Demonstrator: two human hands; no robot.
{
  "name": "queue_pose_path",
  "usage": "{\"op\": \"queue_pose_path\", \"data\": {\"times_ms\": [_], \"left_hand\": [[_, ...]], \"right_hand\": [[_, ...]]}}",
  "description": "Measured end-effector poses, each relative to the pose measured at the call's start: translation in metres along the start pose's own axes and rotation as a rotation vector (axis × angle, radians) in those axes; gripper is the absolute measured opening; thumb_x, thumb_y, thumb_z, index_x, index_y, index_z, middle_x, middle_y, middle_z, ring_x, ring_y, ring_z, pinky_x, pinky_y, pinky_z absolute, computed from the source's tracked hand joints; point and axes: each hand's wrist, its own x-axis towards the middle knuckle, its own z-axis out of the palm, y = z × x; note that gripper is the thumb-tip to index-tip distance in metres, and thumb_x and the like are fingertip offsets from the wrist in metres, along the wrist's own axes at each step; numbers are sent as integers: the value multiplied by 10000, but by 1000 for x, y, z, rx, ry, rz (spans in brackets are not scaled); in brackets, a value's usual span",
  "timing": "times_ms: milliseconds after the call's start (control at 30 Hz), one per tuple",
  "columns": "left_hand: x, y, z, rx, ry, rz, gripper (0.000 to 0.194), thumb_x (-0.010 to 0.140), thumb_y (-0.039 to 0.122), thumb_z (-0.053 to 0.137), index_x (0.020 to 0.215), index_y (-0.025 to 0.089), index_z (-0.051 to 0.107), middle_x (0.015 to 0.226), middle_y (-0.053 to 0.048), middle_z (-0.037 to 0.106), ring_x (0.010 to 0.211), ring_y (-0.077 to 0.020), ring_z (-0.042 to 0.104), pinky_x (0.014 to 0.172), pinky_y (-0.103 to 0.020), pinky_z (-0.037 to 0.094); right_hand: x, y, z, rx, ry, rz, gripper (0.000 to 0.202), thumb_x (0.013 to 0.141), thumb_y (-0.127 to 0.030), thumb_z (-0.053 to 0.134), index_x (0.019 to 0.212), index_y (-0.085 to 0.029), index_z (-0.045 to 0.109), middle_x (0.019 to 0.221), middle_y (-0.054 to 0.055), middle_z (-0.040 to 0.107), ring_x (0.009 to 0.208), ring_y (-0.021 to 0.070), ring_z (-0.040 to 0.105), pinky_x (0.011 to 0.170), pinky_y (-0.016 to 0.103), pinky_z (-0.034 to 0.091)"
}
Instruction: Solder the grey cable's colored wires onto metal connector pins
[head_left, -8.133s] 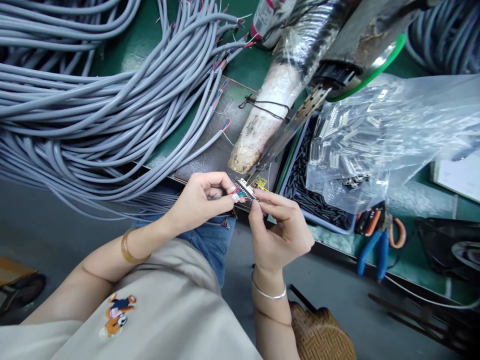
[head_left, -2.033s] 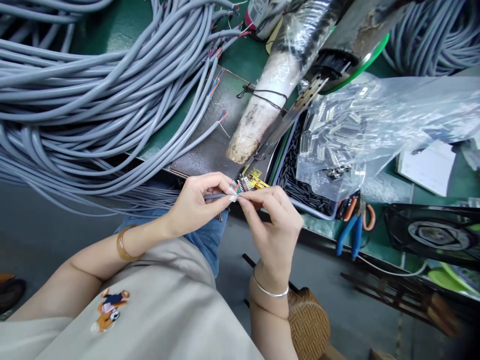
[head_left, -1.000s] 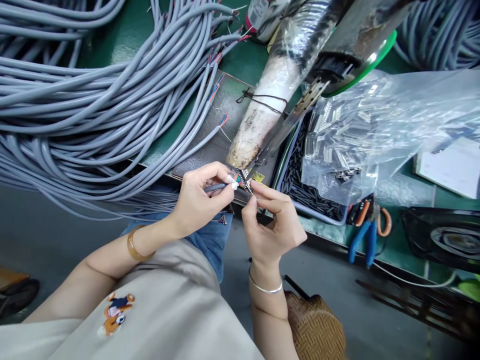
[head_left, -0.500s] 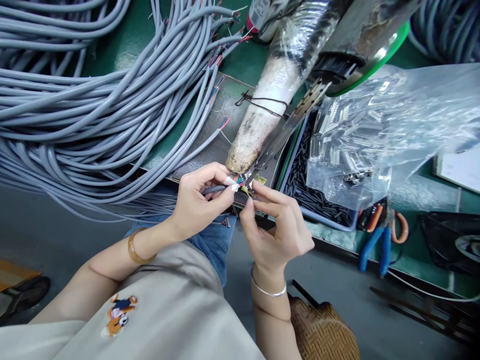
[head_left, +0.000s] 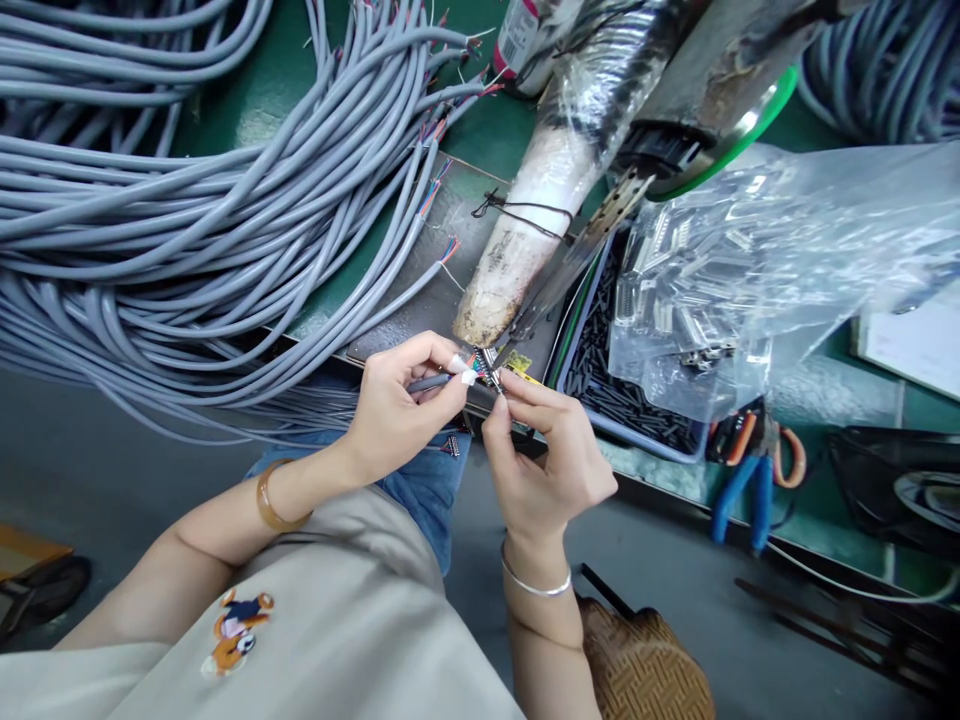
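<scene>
My left hand [head_left: 409, 400] pinches a grey cable [head_left: 429, 382] just behind its coloured wires, with white wraps on the fingertips. The wires meet a small metal connector [head_left: 489, 368], whose lower right end is between the thumb and finger of my right hand [head_left: 544, 440]. Just above the connector is the blackened tip of a soldering iron [head_left: 517, 325], close to the joints; whether it touches cannot be told. Beside it, a white wrapped tube [head_left: 517, 225] ends above my fingers. A yellow piece [head_left: 517, 362] lies behind the connector.
Many grey cables [head_left: 225, 200] spread over the green bench at left. A blue bin [head_left: 652, 440] of black sleeves stands at right, under a clear bag [head_left: 697, 270] of connectors. Pliers [head_left: 757, 480] lie at the bench edge. A woven stool [head_left: 645, 660] is below.
The connector has turned and now shows its row of pins beside the wires. My right hand has shifted slightly left; the view has moved a little.
</scene>
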Motion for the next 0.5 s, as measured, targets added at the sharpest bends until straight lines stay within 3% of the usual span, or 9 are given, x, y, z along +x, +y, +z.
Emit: {"op": "queue_pose_path", "data": {"times_ms": [167,500], "left_hand": [[1,0,2,2,3,-4,130,806,160,711,745,166,596,681,31,574,518,-39,463,447,-160,356],[4,3,0,-25,16,-56,136,778,212,750,741,171,626,699,9,622,565,-66,551,487,-170,434]], "right_hand": [[1,3,2,6,7,3,193,864,-85,743,913,-226,622,990,13,812,852,132,780,784,242,624],[2,2,0,-13,-16,-44,201,846,-95,764,879,-235,623,1013,20,817,858,147,793,781,245,643]]}}
